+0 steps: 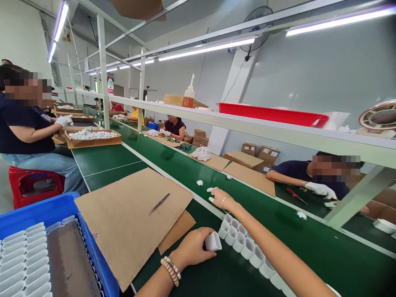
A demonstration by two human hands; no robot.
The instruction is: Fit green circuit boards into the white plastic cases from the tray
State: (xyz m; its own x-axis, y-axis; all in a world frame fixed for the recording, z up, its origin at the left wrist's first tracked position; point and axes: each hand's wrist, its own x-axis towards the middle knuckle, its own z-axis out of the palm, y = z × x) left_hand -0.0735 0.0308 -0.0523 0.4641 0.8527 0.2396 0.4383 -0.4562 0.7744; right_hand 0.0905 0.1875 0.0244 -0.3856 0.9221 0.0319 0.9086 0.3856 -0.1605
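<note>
My left hand (194,246) is closed around a small white open-ended plastic case (213,241), held tilted over the green bench. Reaching out over the green conveyor belt, my right hand (219,196) has its fingers stretched and apart, with white covers on the fingertips and nothing between them. Just beyond those fingers lies a small white part (199,183) on the belt, not touched. Beneath my right forearm, rows of similar white cases (238,237) stand upright on the bench, some of them hidden by the arm.
Tweezers (159,204) lie on a cardboard sheet (133,222) at my left. A blue crate (68,198) holds more white cases. More small parts (301,215) lie along the belt. Overhead runs a shelf (247,119) with a red tray (272,114). Co-workers sit across and at left.
</note>
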